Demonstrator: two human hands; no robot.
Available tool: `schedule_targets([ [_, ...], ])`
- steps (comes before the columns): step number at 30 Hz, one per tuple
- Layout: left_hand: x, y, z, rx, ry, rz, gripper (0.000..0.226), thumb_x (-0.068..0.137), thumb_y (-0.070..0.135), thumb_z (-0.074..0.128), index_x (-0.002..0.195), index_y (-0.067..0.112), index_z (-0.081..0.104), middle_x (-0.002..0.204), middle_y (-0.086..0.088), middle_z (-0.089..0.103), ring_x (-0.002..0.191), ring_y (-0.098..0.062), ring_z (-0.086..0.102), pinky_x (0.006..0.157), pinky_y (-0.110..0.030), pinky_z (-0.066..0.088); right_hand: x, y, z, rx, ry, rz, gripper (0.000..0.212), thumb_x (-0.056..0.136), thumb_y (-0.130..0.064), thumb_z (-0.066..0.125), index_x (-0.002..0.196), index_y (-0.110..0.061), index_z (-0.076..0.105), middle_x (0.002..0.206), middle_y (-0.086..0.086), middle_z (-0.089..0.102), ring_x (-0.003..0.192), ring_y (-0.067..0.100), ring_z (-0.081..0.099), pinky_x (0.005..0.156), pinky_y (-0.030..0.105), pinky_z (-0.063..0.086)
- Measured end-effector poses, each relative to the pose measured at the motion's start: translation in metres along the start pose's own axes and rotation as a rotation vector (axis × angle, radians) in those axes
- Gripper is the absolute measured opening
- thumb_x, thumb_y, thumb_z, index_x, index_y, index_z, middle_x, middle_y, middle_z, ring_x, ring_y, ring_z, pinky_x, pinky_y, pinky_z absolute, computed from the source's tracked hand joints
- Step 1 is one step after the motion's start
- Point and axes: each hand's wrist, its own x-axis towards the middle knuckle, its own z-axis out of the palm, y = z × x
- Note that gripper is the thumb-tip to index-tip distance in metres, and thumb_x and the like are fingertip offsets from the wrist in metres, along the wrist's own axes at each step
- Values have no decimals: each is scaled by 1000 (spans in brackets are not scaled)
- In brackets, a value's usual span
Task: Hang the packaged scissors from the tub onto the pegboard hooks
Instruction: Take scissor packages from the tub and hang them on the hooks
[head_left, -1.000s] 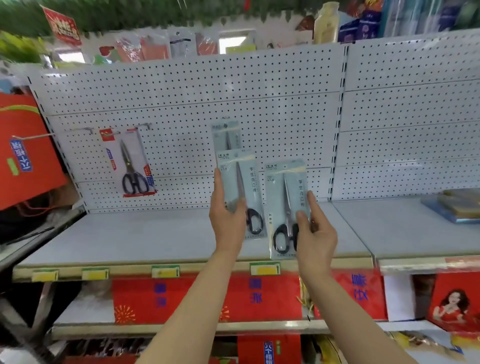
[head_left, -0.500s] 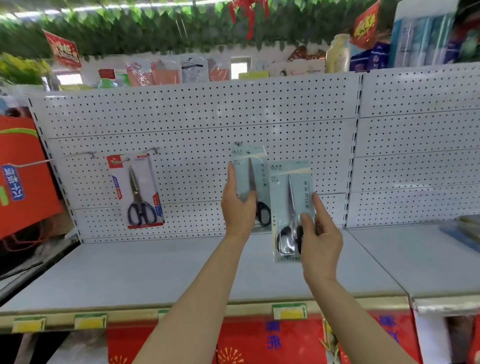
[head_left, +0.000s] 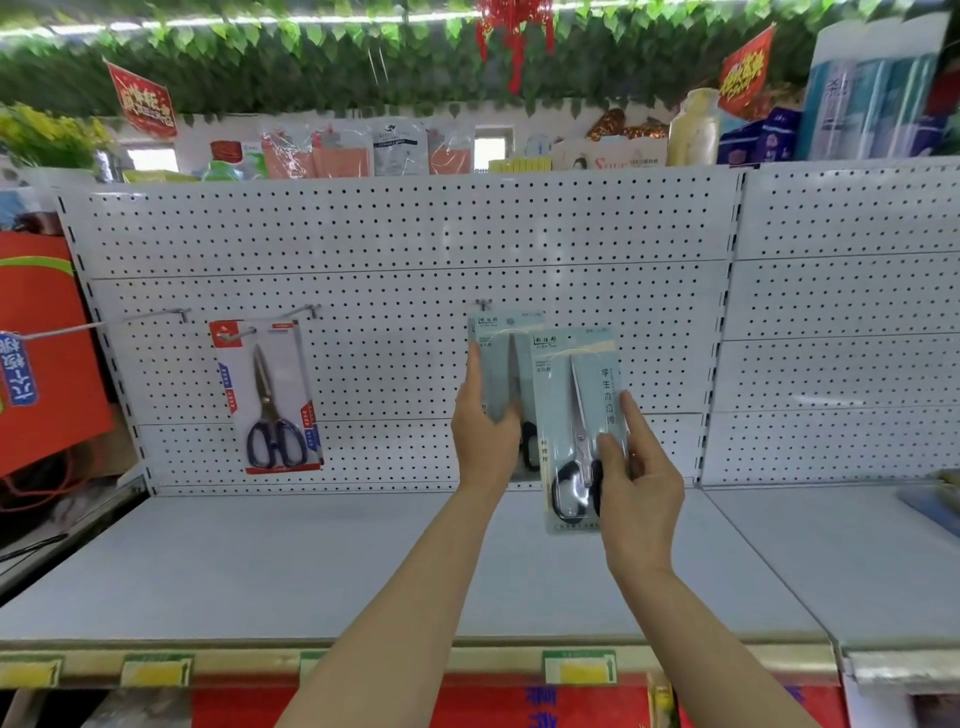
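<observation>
Now, from the head camera, you have both arms raised in front of the white pegboard (head_left: 405, 228). Your left hand (head_left: 485, 431) grips a pale blue pack of scissors (head_left: 501, 364) by its lower left edge, with the thumb lying up along the side and the fingers curled behind the card. The top of this pack is just under a small metal hook (head_left: 484, 304) on the board; you cannot tell from this view if the hook is already through the pack's hole. Your right hand (head_left: 639, 483) holds a second pale blue pack (head_left: 576, 415), pinched near the black handles, thumb on the front and one long finger up its right edge. This second pack overlaps the first one on its right side and is a little lower.

To the left, a red-edged pack of scissors (head_left: 270, 397) hangs on another hook (head_left: 306, 312). Further left, a long bare hook (head_left: 104, 325) sticks out. Below is the grey shelf (head_left: 311, 566), with yellow price labels (head_left: 579, 670) along its front edge.
</observation>
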Motion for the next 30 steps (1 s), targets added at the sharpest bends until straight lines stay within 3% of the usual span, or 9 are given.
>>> schedule_targets([
  [3, -2, -3, 6, 0, 8, 20, 80, 90, 18, 69, 150, 46, 24, 121, 28, 55, 110, 7, 56, 87, -10, 46, 5, 1, 2, -1, -5, 1, 48, 95, -10, 58, 130, -42, 54, 100, -10, 59, 63, -4, 47, 75, 20, 45],
  [6, -4, -10, 11, -19, 67, 19, 80, 89, 15, 68, 150, 45, 24, 133, 23, 53, 120, 2, 53, 96, -19, 48, 8, 4, 4, -19, -16, 6, 47, 95, -9, 57, 132, -39, 55, 85, -17, 49, 53, -2, 41, 67, 18, 41],
  [10, -6, -21, 9, -7, 104, 26, 82, 88, 11, 66, 149, 48, 24, 136, 16, 52, 123, -6, 53, 100, -33, 50, 12, 9, 7, -11, -23, 21, 46, 95, -9, 58, 134, -35, 56, 89, -12, 53, 54, -3, 41, 65, 14, 41],
  [15, 5, -28, 9, 44, 86, 25, 80, 88, 20, 68, 149, 47, 24, 125, 24, 55, 115, 0, 55, 92, -24, 50, 14, 13, 17, 7, -43, 36, 48, 95, -8, 57, 133, -37, 56, 82, -20, 50, 53, -1, 42, 67, 19, 42],
  [18, 11, -33, 9, 104, 78, 20, 74, 92, 26, 65, 150, 45, 23, 111, 31, 48, 103, 11, 52, 86, -19, 47, 16, 17, 23, 17, -51, 44, 48, 95, -9, 57, 133, -39, 56, 96, -6, 66, 52, 1, 41, 63, 19, 43],
  [22, 20, -34, 5, 85, 48, -82, 63, 86, 54, 51, 145, 51, 30, 110, 9, 51, 95, -9, 59, 80, -26, 48, 17, 23, 32, 25, -59, 50, 48, 95, -8, 57, 130, -42, 55, 105, -8, 67, 62, -3, 50, 67, 17, 47],
  [25, 24, -37, -6, 281, 116, -62, 47, 96, 39, 50, 136, 58, 37, 103, 14, 49, 94, -16, 55, 67, -21, 39, 18, 27, 44, 36, -69, 51, 48, 95, -9, 57, 130, -42, 56, 117, -10, 68, 75, 1, 58, 78, 23, 55],
  [27, 30, -37, -17, 384, 216, 71, 49, 98, 30, 52, 143, 44, 39, 109, 9, 48, 99, -12, 48, 73, -21, 39, 20, 27, 52, 40, -82, 45, 49, 95, -9, 57, 130, -43, 55, 112, -13, 66, 72, -1, 57, 75, 20, 53],
  [30, 43, -13, -28, 242, 176, 136, 46, 99, 35, 50, 144, 37, 42, 119, 8, 45, 94, 0, 52, 73, -9, 43, 25, 26, 64, 56, -83, 27, 47, 95, -7, 56, 131, -38, 56, 123, -19, 63, 97, -5, 62, 83, 12, 50],
])
